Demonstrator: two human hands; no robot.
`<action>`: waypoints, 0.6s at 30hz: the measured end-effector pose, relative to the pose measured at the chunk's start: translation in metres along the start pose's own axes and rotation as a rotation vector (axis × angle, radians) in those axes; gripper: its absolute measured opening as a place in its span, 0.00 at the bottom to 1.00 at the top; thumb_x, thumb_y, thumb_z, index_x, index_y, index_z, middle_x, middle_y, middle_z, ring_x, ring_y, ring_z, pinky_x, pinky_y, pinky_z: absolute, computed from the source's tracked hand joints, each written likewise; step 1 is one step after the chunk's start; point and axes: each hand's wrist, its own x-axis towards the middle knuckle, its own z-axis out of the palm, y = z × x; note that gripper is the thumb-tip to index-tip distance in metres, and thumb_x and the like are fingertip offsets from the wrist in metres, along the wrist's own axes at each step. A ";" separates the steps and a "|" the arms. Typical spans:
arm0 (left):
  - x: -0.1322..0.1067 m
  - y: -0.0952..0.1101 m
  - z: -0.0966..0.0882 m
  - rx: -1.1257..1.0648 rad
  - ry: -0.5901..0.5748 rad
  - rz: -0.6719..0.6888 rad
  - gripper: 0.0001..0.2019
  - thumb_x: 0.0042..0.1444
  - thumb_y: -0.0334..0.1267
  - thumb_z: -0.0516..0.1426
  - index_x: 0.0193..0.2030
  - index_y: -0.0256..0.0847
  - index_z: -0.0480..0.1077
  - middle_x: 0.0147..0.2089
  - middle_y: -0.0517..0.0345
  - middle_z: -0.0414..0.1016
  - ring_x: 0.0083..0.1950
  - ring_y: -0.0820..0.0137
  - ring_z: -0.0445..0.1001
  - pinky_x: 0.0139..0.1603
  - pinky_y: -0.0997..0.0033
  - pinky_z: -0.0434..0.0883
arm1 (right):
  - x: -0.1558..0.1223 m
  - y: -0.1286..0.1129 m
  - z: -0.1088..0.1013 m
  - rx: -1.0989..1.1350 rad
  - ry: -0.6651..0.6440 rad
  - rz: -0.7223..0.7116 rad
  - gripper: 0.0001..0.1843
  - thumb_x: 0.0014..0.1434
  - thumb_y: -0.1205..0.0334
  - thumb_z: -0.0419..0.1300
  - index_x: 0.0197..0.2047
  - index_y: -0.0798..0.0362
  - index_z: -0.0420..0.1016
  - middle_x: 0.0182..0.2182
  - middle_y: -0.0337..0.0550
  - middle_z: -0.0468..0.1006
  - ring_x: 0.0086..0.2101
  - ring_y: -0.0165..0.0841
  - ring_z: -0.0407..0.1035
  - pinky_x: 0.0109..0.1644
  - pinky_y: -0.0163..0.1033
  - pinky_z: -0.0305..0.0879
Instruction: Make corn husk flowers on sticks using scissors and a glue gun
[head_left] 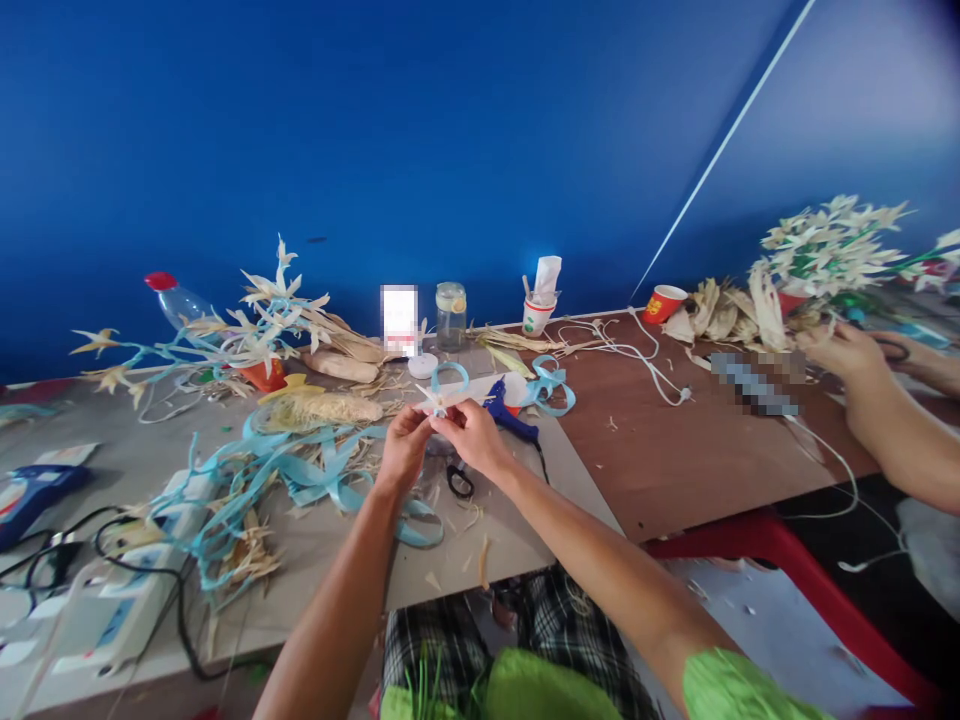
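My left hand (406, 446) and my right hand (474, 436) meet above the table, fingertips pinched on a small pale husk flower (436, 402). Its thin petals stick out over the fingers. Light blue ribbon (450, 376) loops just behind the flower; whether it is joined to it I cannot tell. A blue glue gun (511, 412) lies right beyond my right hand. Below the hands rest black-handled scissors (460, 481), their blades partly hidden. To the left of my left hand is a tangle of light blue ribbon (330, 470) with husk scraps.
A husk-flower arrangement (277, 310), a corn cob (337, 407) and a white power strip (142, 590) are on the left. Behind stand a phone (399, 318), a glass jar (451, 318) and a paper cup (538, 316). At right, another person's hand (840, 355) works near husks (720, 312).
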 end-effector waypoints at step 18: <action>-0.005 -0.003 0.003 0.345 -0.039 -0.169 0.13 0.48 0.45 0.61 0.28 0.36 0.68 0.20 0.63 0.65 0.22 0.78 0.61 0.26 0.76 0.59 | 0.013 0.012 -0.012 0.186 -0.018 0.125 0.16 0.54 0.50 0.53 0.25 0.54 0.66 0.16 0.35 0.65 0.19 0.27 0.60 0.24 0.31 0.58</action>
